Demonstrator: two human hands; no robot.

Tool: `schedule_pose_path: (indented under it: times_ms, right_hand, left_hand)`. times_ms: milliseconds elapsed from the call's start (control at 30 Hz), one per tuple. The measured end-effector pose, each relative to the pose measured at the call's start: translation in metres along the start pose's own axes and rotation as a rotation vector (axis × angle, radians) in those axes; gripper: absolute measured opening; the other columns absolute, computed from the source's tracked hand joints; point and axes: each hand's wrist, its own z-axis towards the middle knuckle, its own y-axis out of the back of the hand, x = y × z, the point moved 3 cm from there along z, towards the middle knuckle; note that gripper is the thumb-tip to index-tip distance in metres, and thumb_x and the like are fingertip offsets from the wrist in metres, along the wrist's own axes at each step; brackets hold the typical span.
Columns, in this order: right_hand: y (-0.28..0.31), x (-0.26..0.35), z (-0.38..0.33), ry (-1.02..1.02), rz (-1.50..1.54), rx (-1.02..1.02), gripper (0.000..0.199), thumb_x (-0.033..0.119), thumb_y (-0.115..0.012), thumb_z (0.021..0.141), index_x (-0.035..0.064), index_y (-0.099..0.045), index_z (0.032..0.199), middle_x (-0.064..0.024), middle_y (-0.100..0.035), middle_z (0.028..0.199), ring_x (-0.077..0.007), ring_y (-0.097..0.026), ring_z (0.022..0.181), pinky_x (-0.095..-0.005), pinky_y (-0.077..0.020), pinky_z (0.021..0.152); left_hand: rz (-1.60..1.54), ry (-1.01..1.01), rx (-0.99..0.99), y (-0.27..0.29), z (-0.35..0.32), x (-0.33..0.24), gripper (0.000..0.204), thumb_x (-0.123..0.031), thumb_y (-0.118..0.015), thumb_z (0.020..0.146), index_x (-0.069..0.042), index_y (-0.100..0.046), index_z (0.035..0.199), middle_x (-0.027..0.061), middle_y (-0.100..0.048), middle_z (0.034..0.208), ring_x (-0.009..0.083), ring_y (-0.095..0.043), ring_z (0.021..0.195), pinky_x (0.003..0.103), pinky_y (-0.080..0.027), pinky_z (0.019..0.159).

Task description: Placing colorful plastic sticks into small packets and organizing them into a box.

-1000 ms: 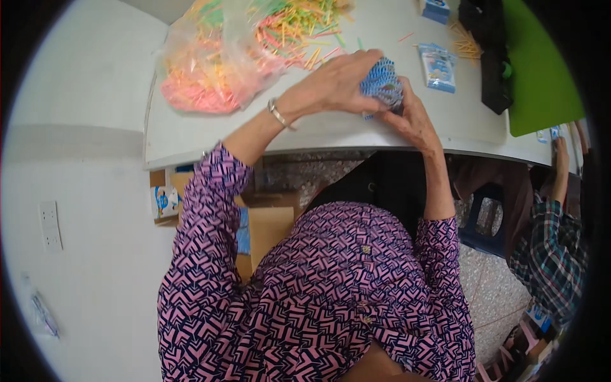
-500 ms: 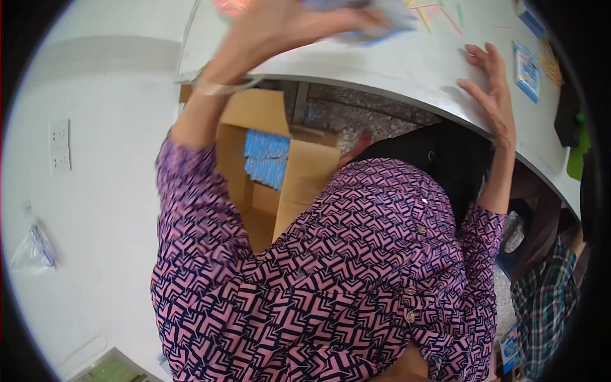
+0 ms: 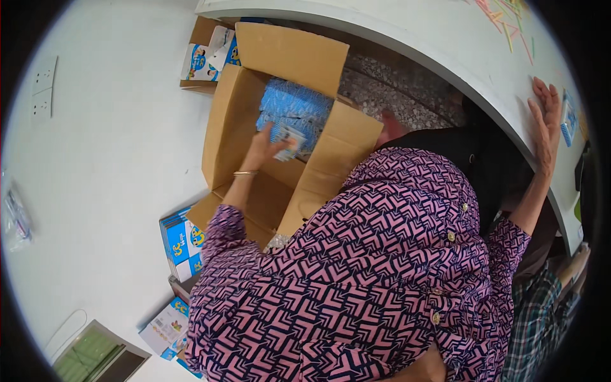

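Observation:
My left hand (image 3: 262,150) reaches down into an open cardboard carton (image 3: 223,137), with its fingers closed on a small blue-and-white packet (image 3: 291,144). The packet is a little blurred. Just beyond it, rows of similar blue packets (image 3: 294,95) are stacked in the far part of the carton. My right hand (image 3: 544,124) lies on the white table (image 3: 439,48) near its curved edge, fingers stretched out and holding nothing. Close beside those fingers is another blue-and-white packet (image 3: 568,118).
Thin coloured sticks (image 3: 506,22) lie scattered on the table. A smaller carton (image 3: 202,35) with printed blue-and-white packaging stands behind the open one. Flat blue-and-white boxes (image 3: 181,245) are by the wall on the left. A person's checked sleeve (image 3: 534,325) shows at lower right.
My left hand has come down from above the table into the carton, with a packet in it. The view has shifted, showing more of the carton. My right hand stays on the table.

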Motion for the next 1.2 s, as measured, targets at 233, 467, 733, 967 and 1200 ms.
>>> schedule_pose_path:
  times_ms: [233, 467, 733, 967, 1200]
  right_hand:
    - [-0.004, 0.002, 0.0, -0.019, -0.006, -0.005, 0.059, 0.015, -0.055, 0.091, -0.0041, -0.024, 0.138, -0.0174, -0.044, 0.135, -0.0243, -0.039, 0.127, -0.0344, -0.0263, 0.108]
    - [0.001, -0.007, 0.0, -0.016, -0.062, -0.032, 0.055, 0.014, -0.05, 0.093, -0.0039, -0.024, 0.138, -0.0166, -0.044, 0.135, -0.0224, -0.039, 0.127, -0.0315, -0.0255, 0.109]
    - [0.002, -0.011, -0.001, -0.021, -0.061, -0.022, 0.053, 0.014, -0.049, 0.094, -0.0039, -0.024, 0.137, -0.0163, -0.044, 0.135, -0.0223, -0.04, 0.127, -0.0309, -0.0259, 0.108]
    - [0.002, -0.015, -0.004, -0.036, -0.103, -0.023, 0.053, 0.014, -0.049, 0.094, -0.0034, -0.024, 0.138, -0.0165, -0.043, 0.135, -0.0229, -0.04, 0.126, -0.0308, -0.0266, 0.108]
    - [-0.003, -0.014, 0.002, -0.043, -0.118, -0.03, 0.053, 0.014, -0.05, 0.094, -0.0031, -0.025, 0.137, -0.016, -0.045, 0.134, -0.023, -0.04, 0.126, -0.031, -0.0275, 0.108]
  left_hand:
    - [0.0, -0.092, -0.221, -0.068, -0.001, 0.007, 0.071, -0.035, -0.078, 0.068, 0.0, -0.046, 0.12, 0.0241, -0.063, 0.094, 0.0334, -0.064, 0.084, 0.037, -0.049, 0.073]
    - [-0.28, 0.177, -0.113, -0.011, 0.0, -0.004, 0.057, -0.025, -0.075, 0.072, 0.003, -0.048, 0.114, 0.0193, -0.063, 0.097, 0.027, -0.063, 0.084, 0.034, -0.05, 0.075]
    - [-0.558, 0.305, 0.047, -0.074, 0.016, -0.029, 0.085, -0.025, -0.076, 0.072, 0.01, -0.03, 0.135, 0.0201, -0.045, 0.131, 0.0261, -0.044, 0.12, 0.033, -0.037, 0.099]
    - [-0.192, 0.222, 0.206, -0.095, 0.029, -0.008, 0.089, -0.036, -0.074, 0.071, 0.005, -0.029, 0.136, 0.0271, -0.036, 0.138, 0.0393, -0.041, 0.124, 0.039, -0.038, 0.1]
    - [0.042, -0.182, 0.024, -0.13, 0.016, -0.014, 0.051, -0.017, -0.063, 0.077, -0.003, -0.038, 0.12, 0.0281, -0.049, 0.115, 0.0494, -0.056, 0.078, 0.05, -0.049, 0.066]
